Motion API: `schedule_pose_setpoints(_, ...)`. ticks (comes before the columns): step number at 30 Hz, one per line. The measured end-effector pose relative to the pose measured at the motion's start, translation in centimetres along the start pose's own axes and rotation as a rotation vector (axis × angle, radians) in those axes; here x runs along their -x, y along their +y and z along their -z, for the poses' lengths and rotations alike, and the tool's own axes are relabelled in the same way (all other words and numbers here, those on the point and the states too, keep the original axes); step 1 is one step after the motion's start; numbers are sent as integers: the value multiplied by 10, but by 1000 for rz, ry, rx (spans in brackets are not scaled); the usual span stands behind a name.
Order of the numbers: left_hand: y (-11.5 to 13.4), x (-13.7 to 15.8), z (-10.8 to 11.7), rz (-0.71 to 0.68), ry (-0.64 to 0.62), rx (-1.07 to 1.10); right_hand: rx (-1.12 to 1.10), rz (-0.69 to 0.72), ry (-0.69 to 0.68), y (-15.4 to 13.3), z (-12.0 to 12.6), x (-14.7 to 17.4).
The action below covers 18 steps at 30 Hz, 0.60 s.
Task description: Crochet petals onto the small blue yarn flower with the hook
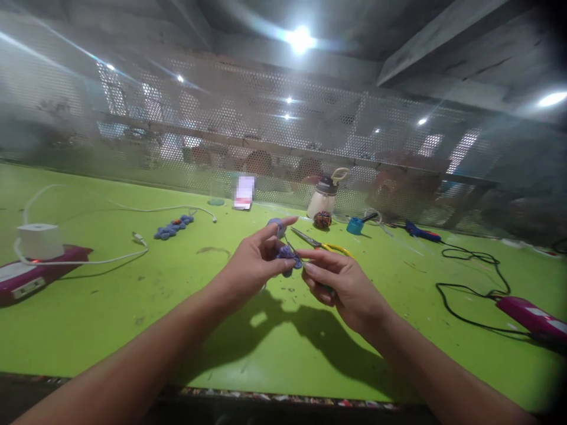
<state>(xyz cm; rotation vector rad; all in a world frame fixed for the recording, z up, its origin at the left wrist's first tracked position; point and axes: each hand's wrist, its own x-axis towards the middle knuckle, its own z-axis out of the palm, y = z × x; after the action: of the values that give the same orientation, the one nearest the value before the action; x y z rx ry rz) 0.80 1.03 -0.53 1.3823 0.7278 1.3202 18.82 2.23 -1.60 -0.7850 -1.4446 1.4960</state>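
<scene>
My left hand (pixel 259 254) is closed on a small purple-blue crochet piece (pixel 289 255), pinched between thumb and fingers, while its index finger points out to the right. A strand of yarn (pixel 287 239) runs from that finger down to the piece. Yarn of the same colour (pixel 275 224) shows at the raised finger. In my right hand (pixel 334 277) is a thin crochet hook, mostly hidden by the fingers, its tip at the piece. Just behind the hands lie scissors (pixel 316 243) with yellow handles.
A string of blue crochet flowers (pixel 173 226) lies to the left. Farther back are a phone (pixel 244 193), a bottle (pixel 321 200), a multicoloured yarn ball (pixel 322 220) and a blue container (pixel 355 225). Power strips (pixel 44 271) and cables flank the green table (pixel 133 330); a glue gun (pixel 422 232) lies right.
</scene>
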Motion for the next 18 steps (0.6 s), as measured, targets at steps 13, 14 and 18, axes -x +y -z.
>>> schedule_pose_setpoints(13, -6, 0, -7, -42, 149, -280, 243, 146, 127, 7, -13, 3)
schedule_pose_setpoints(14, -6, 1, -6, -56, 145, -324, 247, 137, 129, 7, -13, 2)
schedule_pose_setpoints(18, -9, 2, -5, -123, 137, -482, 232, 114, 130, 8, -12, -2)
